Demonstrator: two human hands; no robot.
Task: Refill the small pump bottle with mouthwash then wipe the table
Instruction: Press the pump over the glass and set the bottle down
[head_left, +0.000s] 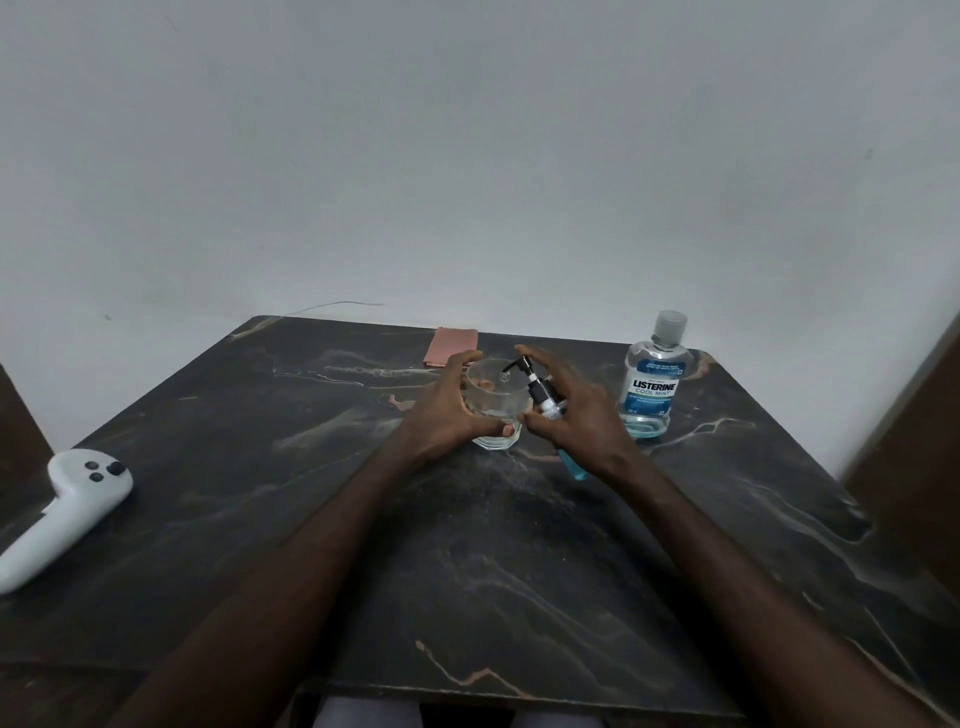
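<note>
My left hand (445, 410) grips a clear drinking glass (496, 402) that stands on the dark marble table (467, 571). My right hand (576, 415) holds the small pump bottle (545, 397), tilted, with its black pump head leaning over the glass rim. The bottle's blue lower end (573, 467) shows below my palm. A Listerine mouthwash bottle (652, 379) with its cap on stands upright to the right. It holds only a little blue liquid at the bottom. A folded pink cloth (451, 346) lies at the table's far edge behind the glass.
A white handheld controller (62, 512) lies at the table's left edge. A pale wall rises right behind the table. Dark brown furniture flanks the table on both sides.
</note>
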